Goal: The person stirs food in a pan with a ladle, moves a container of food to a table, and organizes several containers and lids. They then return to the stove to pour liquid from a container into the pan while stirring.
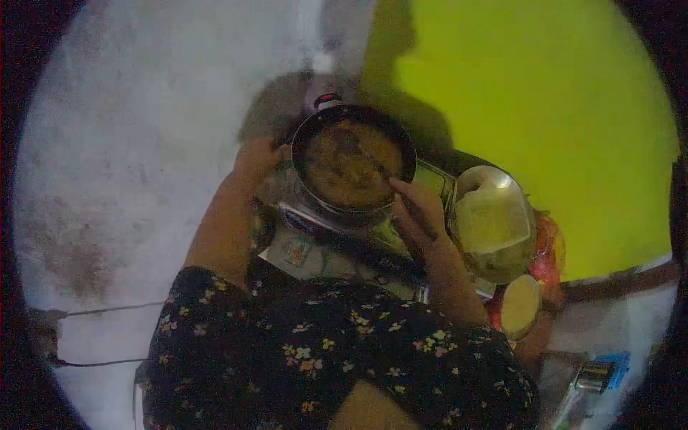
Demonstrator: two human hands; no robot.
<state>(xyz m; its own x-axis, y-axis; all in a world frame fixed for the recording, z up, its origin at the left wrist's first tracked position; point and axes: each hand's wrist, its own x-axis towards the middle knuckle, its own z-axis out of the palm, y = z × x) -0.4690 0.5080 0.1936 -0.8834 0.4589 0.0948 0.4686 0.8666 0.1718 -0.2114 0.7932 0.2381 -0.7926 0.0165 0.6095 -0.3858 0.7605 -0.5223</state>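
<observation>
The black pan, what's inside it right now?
The black pan holds a yellow-brown cooked food, with a utensil lying across it. The right hand covers part of the near rim; the pan's bottom is hidden.

Seen from above in dim light, a dark pan (353,159) of yellowish-brown food sits on a stove (337,240) at centre frame. The left hand (256,159) touches the pan's left rim; the right hand (419,211) rests at its lower right edge. A steel bowl (493,222) stands just right, against a bright green wall (559,107).
</observation>
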